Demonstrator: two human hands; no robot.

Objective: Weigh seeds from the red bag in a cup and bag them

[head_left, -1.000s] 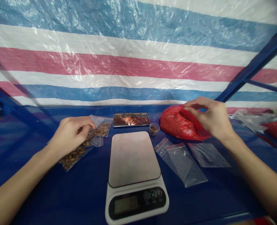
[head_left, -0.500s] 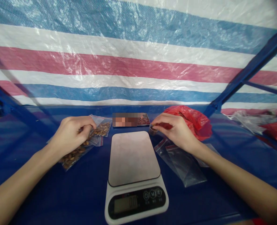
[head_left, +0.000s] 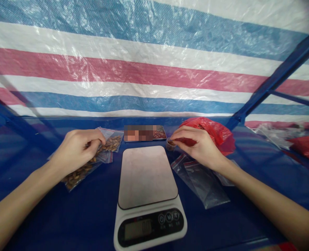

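Observation:
My left hand [head_left: 82,146] is closed above clear zip bags of brown nuts or seeds [head_left: 79,174], its fingertips curled together at the bags; what they pinch is hidden. Another filled bag [head_left: 113,143] lies just beyond those fingers. My right hand [head_left: 196,143] has its thumb and fingers pinched at the mouth of a small round cup [head_left: 170,144], where something brown shows. What sits between those fingertips is too small to name. Between both hands stands a white kitchen scale [head_left: 148,177], its plate bare and its display reading about 0.0.
A phone [head_left: 159,132] lies behind the scale. A red plastic bag [head_left: 223,137] is behind my right hand, with flat clear zip bags [head_left: 206,184] in front. Blue metal bars [head_left: 274,82] rise at both sides before a striped tarp [head_left: 144,76]. More bags [head_left: 307,144] lie far right.
The view has shifted slightly. My right fingertips have lifted a little at the cup, and more of the cup shows. My left hand stays over the filled bags.

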